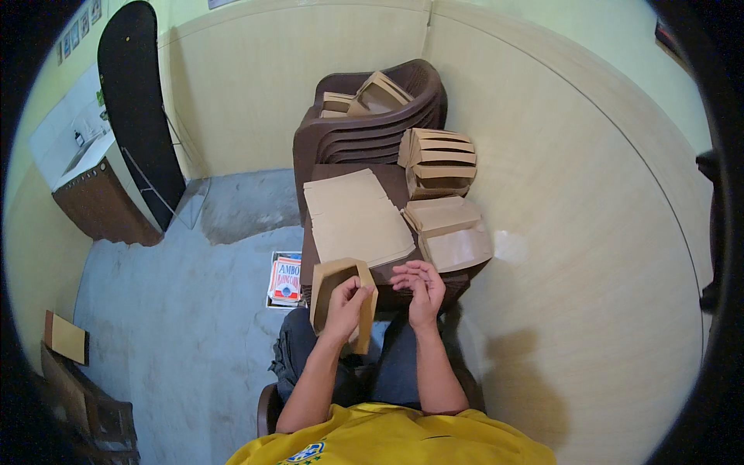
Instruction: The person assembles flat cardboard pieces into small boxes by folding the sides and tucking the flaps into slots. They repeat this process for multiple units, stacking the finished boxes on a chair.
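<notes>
Over my lap, my left hand (346, 307) is closed on the side wall of a brown cardboard tray (328, 285), which is tilted with its hollow inside partly showing. To its right, my right hand (421, 291) is raised with the palm up and the fingers apart, holding nothing. Just beyond both hands, flat brown cardboard sheets (358, 213) lie stacked on a dark brown plastic seat (399, 182). Folded cardboard pieces (453, 232) rest to the right of the sheets, close to my right hand.
Nested cardboard trays (442, 161) stand farther back at the seat's right. More trays (380, 94) sit in a stack of brown plastic chairs (364, 132). A box with printed packaging (286, 280) is on the floor at left. A panelled wall (589, 232) closes the right side.
</notes>
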Action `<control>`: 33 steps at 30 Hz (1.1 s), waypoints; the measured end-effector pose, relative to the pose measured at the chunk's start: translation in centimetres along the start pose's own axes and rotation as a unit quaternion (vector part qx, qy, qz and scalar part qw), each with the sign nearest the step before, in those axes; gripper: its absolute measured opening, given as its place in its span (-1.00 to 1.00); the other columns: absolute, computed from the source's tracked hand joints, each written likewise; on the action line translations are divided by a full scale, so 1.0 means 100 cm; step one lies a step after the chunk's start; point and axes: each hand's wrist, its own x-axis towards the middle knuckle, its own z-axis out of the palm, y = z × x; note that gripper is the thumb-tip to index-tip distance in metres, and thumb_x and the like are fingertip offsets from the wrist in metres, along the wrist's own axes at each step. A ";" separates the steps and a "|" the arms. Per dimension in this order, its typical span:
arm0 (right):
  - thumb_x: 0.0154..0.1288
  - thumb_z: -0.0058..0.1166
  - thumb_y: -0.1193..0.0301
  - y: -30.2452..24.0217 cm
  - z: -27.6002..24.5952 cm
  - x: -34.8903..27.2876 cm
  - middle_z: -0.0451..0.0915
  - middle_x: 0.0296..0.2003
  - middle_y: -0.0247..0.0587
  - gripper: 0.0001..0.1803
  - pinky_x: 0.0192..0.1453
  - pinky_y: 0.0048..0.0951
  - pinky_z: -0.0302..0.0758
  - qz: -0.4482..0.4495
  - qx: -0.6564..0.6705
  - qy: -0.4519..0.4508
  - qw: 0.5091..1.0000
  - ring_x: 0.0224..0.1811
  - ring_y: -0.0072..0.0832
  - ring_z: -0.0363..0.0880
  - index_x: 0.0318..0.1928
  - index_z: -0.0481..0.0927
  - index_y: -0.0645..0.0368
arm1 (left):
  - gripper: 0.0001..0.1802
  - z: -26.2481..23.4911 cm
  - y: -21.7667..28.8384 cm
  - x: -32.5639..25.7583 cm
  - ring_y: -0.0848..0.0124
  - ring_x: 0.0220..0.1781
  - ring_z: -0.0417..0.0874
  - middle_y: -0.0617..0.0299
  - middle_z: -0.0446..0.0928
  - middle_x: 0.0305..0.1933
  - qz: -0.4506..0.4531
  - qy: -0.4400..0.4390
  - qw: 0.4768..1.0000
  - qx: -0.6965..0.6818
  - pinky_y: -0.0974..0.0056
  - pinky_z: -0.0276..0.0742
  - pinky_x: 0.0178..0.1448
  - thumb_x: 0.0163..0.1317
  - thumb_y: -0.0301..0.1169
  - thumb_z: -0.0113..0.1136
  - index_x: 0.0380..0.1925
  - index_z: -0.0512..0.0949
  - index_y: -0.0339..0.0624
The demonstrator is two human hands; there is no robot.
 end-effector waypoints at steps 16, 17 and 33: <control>-0.15 0.81 0.21 -0.018 -0.015 0.017 0.46 0.40 -0.10 0.45 0.62 -0.16 0.33 0.084 -0.050 -0.162 0.982 0.49 -0.24 0.44 0.69 0.10 0.17 | -0.45 -0.060 0.025 0.016 0.22 0.17 0.74 0.12 0.72 0.09 0.006 -0.138 0.943 -0.302 0.13 0.66 0.29 0.55 0.10 0.09 0.12 0.60 -0.18; -0.10 0.80 0.25 -0.015 -0.013 0.017 0.44 0.38 -0.07 0.44 0.60 -0.15 0.36 0.072 -0.092 -0.116 0.986 0.48 -0.23 0.45 0.70 0.06 0.17 | -0.47 -0.058 0.023 0.014 0.23 0.19 0.74 0.13 0.72 0.12 -0.002 -0.055 0.966 -0.254 0.13 0.65 0.31 0.54 0.06 0.18 0.14 0.59 -0.18; 0.01 0.67 0.29 -0.020 0.057 -0.002 0.29 0.38 0.16 0.22 0.48 0.02 0.45 -0.183 -0.454 0.189 0.851 0.41 0.15 0.41 0.62 0.20 0.24 | -0.33 0.041 0.039 -0.019 0.26 0.16 0.69 -0.01 0.65 0.14 0.195 0.103 0.960 0.173 0.13 0.62 0.27 0.35 -0.40 0.48 0.36 0.37 -0.31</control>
